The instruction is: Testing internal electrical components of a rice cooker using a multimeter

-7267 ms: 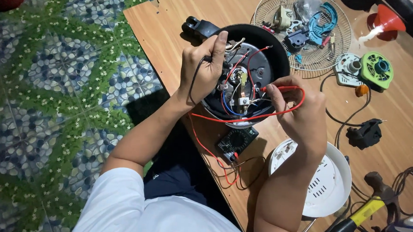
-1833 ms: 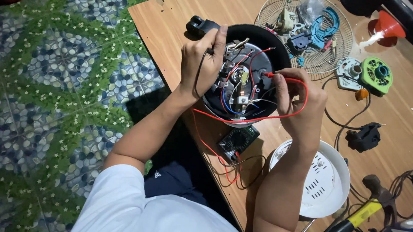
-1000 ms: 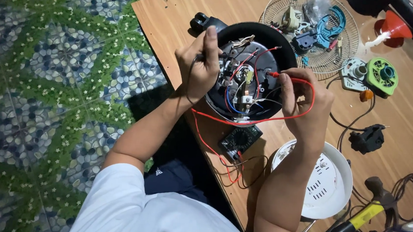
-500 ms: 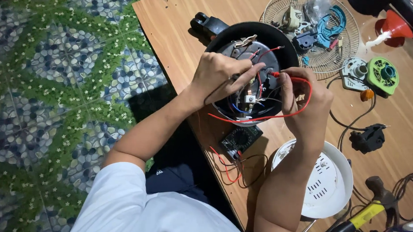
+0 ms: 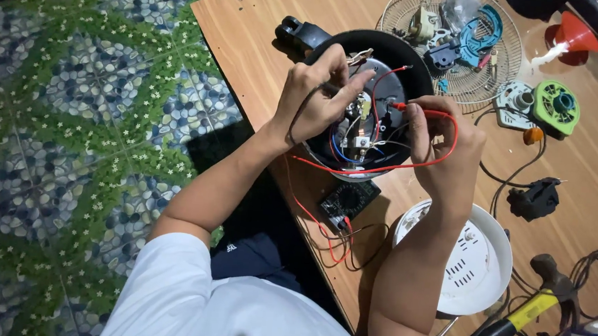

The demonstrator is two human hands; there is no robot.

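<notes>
Two hands work inside a black cooker base [image 5: 389, 56] near the counter's [image 5: 252, 34] far left corner: the left hand [image 5: 317, 103] pinches a black probe [image 5: 328, 87], the right hand [image 5: 442, 145] pinches a red probe [image 5: 403, 107], meter [image 5: 347, 200] just nearer.

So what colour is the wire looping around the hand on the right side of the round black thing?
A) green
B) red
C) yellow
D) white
B: a red test lead loops around the right hand, which holds its red-tipped probe over the wiring inside the opened black appliance base; the lead trails back to the black multimeter on the wooden table.
</notes>
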